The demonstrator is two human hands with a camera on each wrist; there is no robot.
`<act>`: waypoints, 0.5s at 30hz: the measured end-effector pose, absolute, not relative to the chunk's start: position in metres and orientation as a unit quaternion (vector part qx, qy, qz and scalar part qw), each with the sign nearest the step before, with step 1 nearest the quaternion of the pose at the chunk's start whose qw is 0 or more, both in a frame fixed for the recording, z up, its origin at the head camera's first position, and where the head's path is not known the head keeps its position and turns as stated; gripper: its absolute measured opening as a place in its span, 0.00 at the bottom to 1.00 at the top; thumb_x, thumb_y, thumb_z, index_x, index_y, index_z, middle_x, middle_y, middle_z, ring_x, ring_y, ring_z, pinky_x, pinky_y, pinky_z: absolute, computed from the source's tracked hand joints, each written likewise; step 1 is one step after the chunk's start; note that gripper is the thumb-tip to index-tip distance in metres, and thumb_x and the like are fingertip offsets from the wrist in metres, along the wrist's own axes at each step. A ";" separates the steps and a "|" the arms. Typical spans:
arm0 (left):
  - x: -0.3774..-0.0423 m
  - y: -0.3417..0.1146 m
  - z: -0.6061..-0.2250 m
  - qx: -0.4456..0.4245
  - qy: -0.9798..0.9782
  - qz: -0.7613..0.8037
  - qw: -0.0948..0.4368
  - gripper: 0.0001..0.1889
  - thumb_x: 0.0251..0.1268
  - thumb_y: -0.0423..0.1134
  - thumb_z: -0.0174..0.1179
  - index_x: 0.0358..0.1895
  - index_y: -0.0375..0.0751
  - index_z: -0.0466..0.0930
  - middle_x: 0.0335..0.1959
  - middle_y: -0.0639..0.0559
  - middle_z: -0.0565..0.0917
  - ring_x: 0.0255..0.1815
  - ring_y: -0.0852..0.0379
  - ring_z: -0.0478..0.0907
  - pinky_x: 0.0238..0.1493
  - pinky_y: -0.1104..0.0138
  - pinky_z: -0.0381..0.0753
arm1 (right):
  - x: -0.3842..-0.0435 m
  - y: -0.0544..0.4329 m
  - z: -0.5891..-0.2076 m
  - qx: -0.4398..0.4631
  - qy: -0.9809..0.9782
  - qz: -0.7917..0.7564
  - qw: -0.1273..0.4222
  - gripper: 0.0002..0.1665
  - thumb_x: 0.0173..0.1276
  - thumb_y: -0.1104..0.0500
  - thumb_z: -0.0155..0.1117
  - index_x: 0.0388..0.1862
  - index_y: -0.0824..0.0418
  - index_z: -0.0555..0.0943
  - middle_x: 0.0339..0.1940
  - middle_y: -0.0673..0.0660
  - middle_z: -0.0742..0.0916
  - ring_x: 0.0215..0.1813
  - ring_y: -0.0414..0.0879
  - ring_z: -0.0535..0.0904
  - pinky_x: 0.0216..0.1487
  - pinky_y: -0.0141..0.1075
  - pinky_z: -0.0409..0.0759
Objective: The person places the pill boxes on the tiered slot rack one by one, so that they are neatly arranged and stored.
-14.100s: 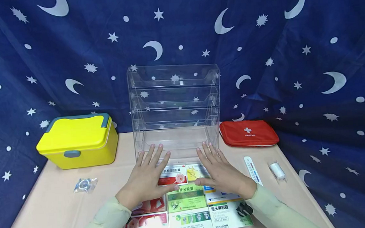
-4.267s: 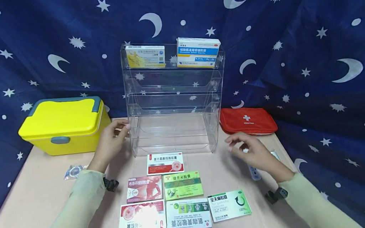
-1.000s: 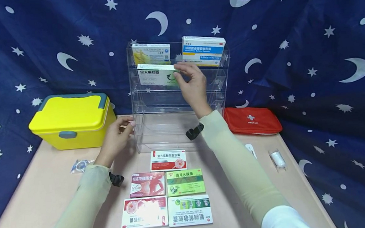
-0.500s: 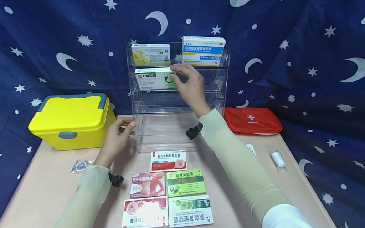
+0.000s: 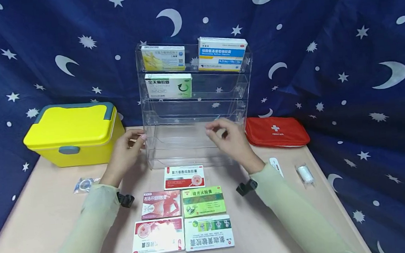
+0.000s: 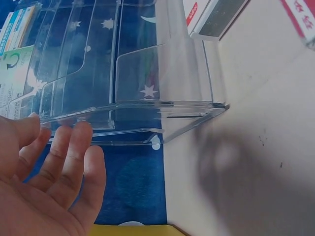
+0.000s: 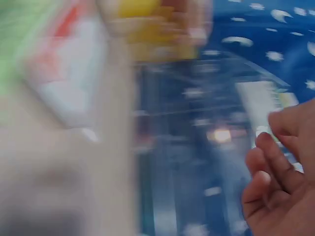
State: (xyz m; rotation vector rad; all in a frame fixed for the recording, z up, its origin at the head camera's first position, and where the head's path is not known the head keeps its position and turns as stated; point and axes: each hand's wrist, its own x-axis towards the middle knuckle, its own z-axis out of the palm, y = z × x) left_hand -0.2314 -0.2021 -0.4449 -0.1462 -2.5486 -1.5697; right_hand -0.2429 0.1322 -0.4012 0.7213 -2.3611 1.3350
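A transparent tiered rack [image 5: 189, 141] stands at the back of the table. Its top tier holds a yellow-and-white medicine box [image 5: 163, 59] at left and a blue-and-white one [image 5: 222, 54] at right. On the tier below, at left, sits a white-and-green medicine box [image 5: 169, 86]. My left hand [image 5: 124, 156] is at the rack's left side, its relaxed fingertips right at the clear side wall [image 6: 138, 105]. In front of the lower tiers is my right hand [image 5: 230, 142], fingers loosely bent and holding nothing. The right wrist view is blurred.
Several medicine boxes lie flat before the rack, among them a red-and-white box [image 5: 184, 177] and a green box [image 5: 203, 202]. A yellow case [image 5: 72, 136] stands left; a red first-aid pouch [image 5: 277, 131], a thermometer [image 5: 275, 166] and a white roll [image 5: 304, 174] lie right.
My right hand has let go of the white-and-green box, now on the second tier, and moved down and right. Earlier that box lay on the table. The left hand stays at the rack's side.
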 end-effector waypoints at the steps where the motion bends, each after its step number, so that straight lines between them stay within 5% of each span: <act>1: -0.232 -0.202 -0.444 -0.051 -0.848 -0.523 0.075 0.19 0.79 0.45 0.56 0.60 0.33 0.77 0.47 0.39 0.82 0.41 0.41 0.83 0.38 0.65 0.83 | -0.233 0.139 -0.413 0.253 -0.842 0.457 0.136 0.08 0.69 0.60 0.71 0.46 0.58 0.87 0.40 0.46 0.88 0.40 0.41 0.81 0.33 0.38 0.76; 7: -0.232 -0.201 -0.444 -0.061 -0.848 -0.520 0.083 0.18 0.79 0.43 0.56 0.59 0.32 0.77 0.45 0.38 0.82 0.39 0.41 0.83 0.34 0.71 0.80 | -0.180 0.174 -0.476 0.232 -0.891 0.390 -0.002 0.15 0.67 0.55 0.73 0.50 0.58 0.86 0.38 0.44 0.85 0.40 0.43 0.80 0.41 0.42 0.79; 15: -0.231 -0.202 -0.445 -0.066 -0.847 -0.520 0.090 0.18 0.79 0.44 0.56 0.60 0.32 0.77 0.46 0.38 0.82 0.39 0.42 0.84 0.36 0.69 0.82 | -0.139 0.186 -0.504 0.225 -0.909 0.342 -0.075 0.31 0.63 0.43 0.76 0.61 0.55 0.83 0.43 0.46 0.82 0.41 0.45 0.76 0.40 0.35 0.75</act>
